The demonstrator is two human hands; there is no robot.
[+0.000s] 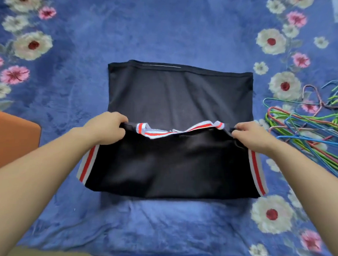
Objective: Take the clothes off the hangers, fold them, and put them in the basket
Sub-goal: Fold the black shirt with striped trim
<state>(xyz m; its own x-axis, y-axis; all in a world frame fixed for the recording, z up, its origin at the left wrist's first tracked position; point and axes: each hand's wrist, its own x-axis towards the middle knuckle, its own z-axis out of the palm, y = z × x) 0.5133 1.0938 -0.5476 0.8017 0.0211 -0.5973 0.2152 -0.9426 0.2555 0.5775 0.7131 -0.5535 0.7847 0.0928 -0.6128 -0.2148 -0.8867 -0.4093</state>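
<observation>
A black shirt [177, 97] with red-and-white striped collar and sleeve trim lies on the blue flowered blanket [167, 32]. Its near half is folded up over the far half, with the collar edge across the middle. My left hand [107, 126] grips the folded edge at the left shoulder. At the right shoulder my right hand [250, 135] pinches the same edge. Both forearms reach in from the bottom corners. The striped sleeve trims show along the left and right sides of the folded part.
A tangle of several coloured wire hangers [310, 123] lies on the blanket at the right. An orange object [12, 137], seen only in part, stands at the left edge. The blanket stretches bare beyond the shirt and in front of it.
</observation>
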